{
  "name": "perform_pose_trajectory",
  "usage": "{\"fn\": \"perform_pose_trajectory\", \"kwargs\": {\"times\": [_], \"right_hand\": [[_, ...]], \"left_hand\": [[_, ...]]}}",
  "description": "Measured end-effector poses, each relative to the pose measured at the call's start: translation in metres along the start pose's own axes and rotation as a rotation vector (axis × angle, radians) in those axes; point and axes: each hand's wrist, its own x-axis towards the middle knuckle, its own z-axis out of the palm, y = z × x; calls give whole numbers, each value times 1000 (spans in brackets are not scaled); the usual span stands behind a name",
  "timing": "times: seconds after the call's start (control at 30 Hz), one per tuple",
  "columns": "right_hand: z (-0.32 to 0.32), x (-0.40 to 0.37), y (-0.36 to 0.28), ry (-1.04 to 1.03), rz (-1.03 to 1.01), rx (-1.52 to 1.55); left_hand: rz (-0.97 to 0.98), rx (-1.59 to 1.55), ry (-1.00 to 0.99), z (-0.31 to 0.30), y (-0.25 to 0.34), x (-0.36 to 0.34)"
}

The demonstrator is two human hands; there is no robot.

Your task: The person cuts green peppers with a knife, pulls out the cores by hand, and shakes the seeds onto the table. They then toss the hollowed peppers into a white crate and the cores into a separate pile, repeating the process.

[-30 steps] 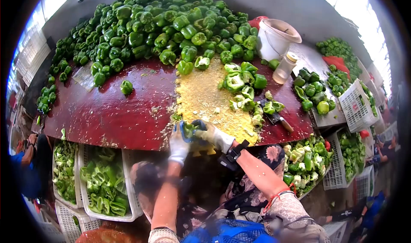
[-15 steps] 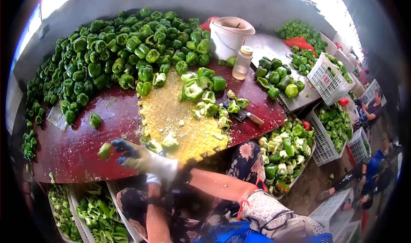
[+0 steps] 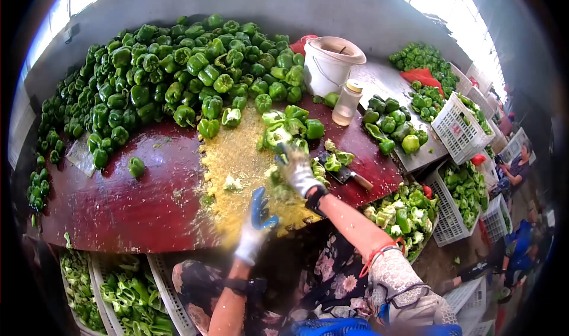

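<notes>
My left hand (image 3: 256, 228), in a white glove with blue fingertips, is raised over the table's front edge with thumb and fingers apart and nothing in it. Gloved and slightly blurred, my right hand (image 3: 296, 169) reaches to the cut green peppers (image 3: 283, 131) on the seed-covered patch (image 3: 237, 152); its fingertips touch or overlap them, and what they hold is unclear. A pepper core (image 3: 233, 184) lies among the seeds between the hands. Right of my right hand, a knife with a wooden handle (image 3: 361, 181) rests beside some cores (image 3: 338, 157).
A big heap of whole green peppers (image 3: 178, 69) covers the back left. Behind stand a white bucket (image 3: 329, 69) and a clear jar (image 3: 347, 104). Crates of cut peppers (image 3: 139, 294) are below the front edge, with another crate (image 3: 462, 128) at right. Another person (image 3: 518, 167) sits far right.
My right hand has moved from the front left, where a green piece was at its fingers, to the cut peppers. My left hand has come up into view from below it, fingers spread.
</notes>
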Motion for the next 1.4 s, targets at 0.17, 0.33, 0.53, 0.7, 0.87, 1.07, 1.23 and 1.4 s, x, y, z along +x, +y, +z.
{"fn": "perform_pose_trajectory", "kwargs": {"times": [0.17,0.33,0.53,0.7,0.87,1.07,1.23,1.4], "right_hand": [[13,69,22,-190,12,-32],[7,81,-5,-25,-130,-293],[-8,94,-1,-53,-103,194],[-41,104,-29,-430,-89,-102],[-22,106,-53,-481,-107,-188],[-51,62,-107,-568,-85,396],[-41,1,-167,-273,-595,82],[-46,27,-120,-456,-215,50]], "left_hand": [[-69,-80,262,-15,22,7],[-58,-113,378,-36,18,2],[-71,-228,406,-43,14,-5],[-120,-262,438,-48,19,-10],[-105,-220,607,-56,7,-9],[22,-175,762,-48,11,4],[63,-282,923,-51,32,2],[-69,-454,787,-66,25,-17]]}}
